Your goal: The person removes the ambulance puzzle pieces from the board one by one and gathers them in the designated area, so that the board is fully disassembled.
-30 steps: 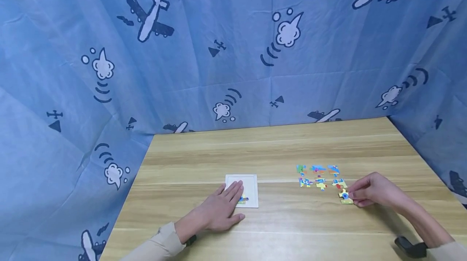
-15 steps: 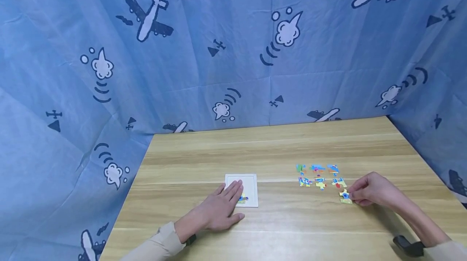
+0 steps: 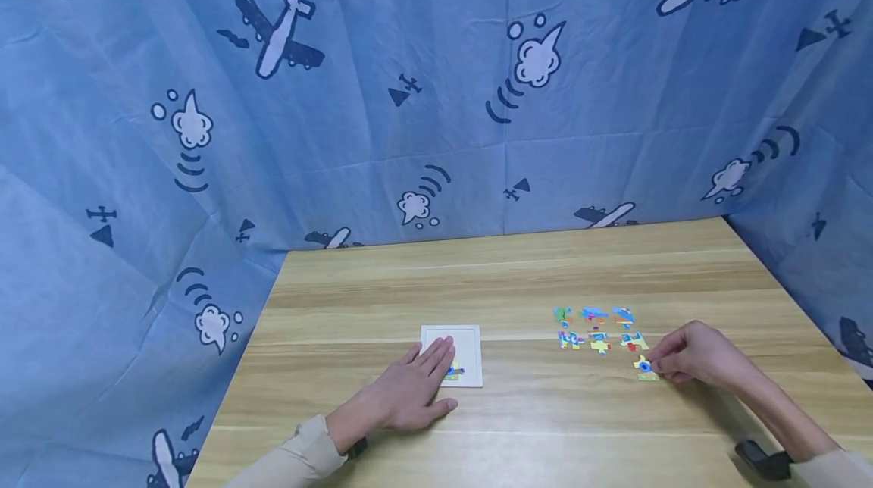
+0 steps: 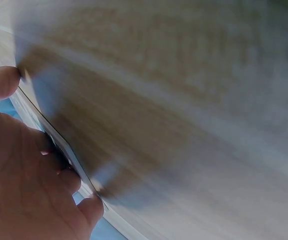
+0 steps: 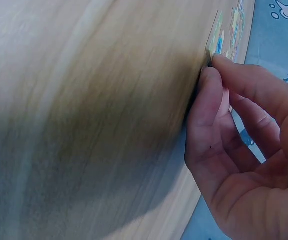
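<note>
My left hand (image 3: 409,389) rests with straight fingers across the left part of a white puzzle tray (image 3: 470,340). Partly hidden by those fingers, colourful jigsaw pieces (image 3: 455,373) lie in the tray's lower part; how many cannot be told. On the right, my right hand (image 3: 699,358) pinches the right edge of a yellow jigsaw puzzle piece (image 3: 643,368) with a blue round mark, at table level. In the right wrist view, thumb and index finger meet at the piece's edge (image 5: 216,42). The left wrist view has the left hand (image 4: 28,175) along the tray's edge.
Several loose jigsaw pieces (image 3: 599,340) lie in two rows just beyond and left of the right hand. The wooden table (image 3: 532,420) meets a blue airplane-print curtain (image 3: 450,132) at the back and both sides.
The pinched jigsaw piece has turned and shifted very slightly on the spot, with small right finger movement. My left hand stays on the tray.
</note>
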`<state>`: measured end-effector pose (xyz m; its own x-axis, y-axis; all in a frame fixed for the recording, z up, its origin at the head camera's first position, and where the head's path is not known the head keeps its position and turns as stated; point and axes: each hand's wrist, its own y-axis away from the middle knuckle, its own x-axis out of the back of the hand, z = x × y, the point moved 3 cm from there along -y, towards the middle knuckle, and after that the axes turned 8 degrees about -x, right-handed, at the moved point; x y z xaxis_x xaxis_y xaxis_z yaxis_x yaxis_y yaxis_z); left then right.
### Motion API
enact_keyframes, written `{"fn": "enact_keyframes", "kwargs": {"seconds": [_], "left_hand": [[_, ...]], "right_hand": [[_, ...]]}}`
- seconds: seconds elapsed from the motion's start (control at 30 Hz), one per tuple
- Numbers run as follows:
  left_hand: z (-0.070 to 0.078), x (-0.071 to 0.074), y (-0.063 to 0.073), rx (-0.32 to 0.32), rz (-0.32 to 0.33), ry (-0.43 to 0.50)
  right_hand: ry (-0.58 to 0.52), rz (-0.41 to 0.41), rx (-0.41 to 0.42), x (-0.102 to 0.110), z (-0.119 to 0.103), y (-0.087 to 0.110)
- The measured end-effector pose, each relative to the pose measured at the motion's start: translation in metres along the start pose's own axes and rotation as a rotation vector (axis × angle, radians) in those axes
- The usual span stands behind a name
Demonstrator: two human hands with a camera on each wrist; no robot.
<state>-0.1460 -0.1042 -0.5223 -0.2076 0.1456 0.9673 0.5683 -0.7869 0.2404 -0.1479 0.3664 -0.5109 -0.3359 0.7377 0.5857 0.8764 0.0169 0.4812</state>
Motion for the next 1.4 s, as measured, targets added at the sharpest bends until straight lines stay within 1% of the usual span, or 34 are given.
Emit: {"fn": "enact_keyframes", "kwargs": {"seconds": [0.17, 0.4, 0.5, 0.6, 0.67, 0.77, 0.93, 1.03, 1.13, 1.23, 1.4], "left_hand": [[0.000, 0.000, 0.000, -0.002, 0.003, 0.011], [-0.001, 0.000, -0.001, 0.003, -0.014, 0.009], [-0.002, 0.001, -0.002, 0.002, -0.016, 0.011], [-0.002, 0.001, -0.003, 0.000, -0.014, 0.011], [-0.002, 0.002, -0.003, -0.003, -0.010, 0.013], [-0.002, 0.003, -0.003, -0.006, -0.004, 0.019], [-0.005, 0.006, -0.001, -0.001, 0.000, 0.034], [-0.009, 0.008, 0.000, 0.005, 0.012, 0.052], [-0.015, 0.010, 0.001, 0.010, 0.033, 0.072], [-0.024, 0.010, 0.002, 0.026, 0.039, 0.103], [-0.038, 0.006, 0.004, 0.045, 0.033, 0.132]], "right_hand": [[-0.017, -0.007, -0.014, 0.000, 0.000, 0.002], [0.008, -0.017, 0.015, 0.002, -0.002, 0.003], [0.045, 0.018, 0.030, 0.006, -0.006, 0.003], [0.089, 0.076, 0.067, 0.011, -0.019, 0.004], [0.108, 0.115, 0.090, 0.012, -0.032, 0.006], [0.118, 0.136, 0.134, 0.006, -0.054, 0.009], [0.137, 0.137, 0.273, -0.015, -0.096, 0.009], [0.117, 0.103, 0.372, -0.033, -0.121, 0.004], [0.090, 0.047, 0.452, -0.057, -0.144, -0.001], [0.096, 0.003, 0.512, -0.082, -0.163, -0.008], [0.128, -0.044, 0.594, -0.122, -0.186, -0.018]]}}
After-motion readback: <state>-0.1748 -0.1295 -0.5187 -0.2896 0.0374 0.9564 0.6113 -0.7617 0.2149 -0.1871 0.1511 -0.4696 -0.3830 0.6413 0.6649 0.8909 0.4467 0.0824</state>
